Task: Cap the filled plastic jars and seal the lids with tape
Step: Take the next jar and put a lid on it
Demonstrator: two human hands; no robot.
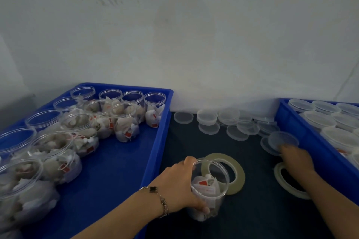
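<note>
Clear plastic meets both sets of fingers. The right hand (296, 156) lies flat-reaching, its fingers (285, 148) on the near edge of a lid (282, 139) at the right end of the loose lids; whether they have pinched it or only touch it I cannot tell. The left hand (178, 186) is wrapped around an open jar (208, 188), its fingers (202, 209) curled around the jar's lower wall and the thumb at the rim, so the jar is firmly held and upright on the dark counter (252, 217).

From the lid, the jar's mouth lies leftward and toward the person, its long axis roughly vertical, mouth up. Carrying the lid there is likely the right hand's job, being much nearer.

Two tape rolls lie flat: one roll (236, 175) just behind and touching the jar, another roll (279, 178) partly under the right forearm. The first sits close beside the lid's path but low.

Further out, the left tray (165, 122) holds many filled, uncapped jars (124, 122); the right tray (303, 134) holds jars already capped (318, 120). Spare lids (225, 120) cluster along the wall.
</note>
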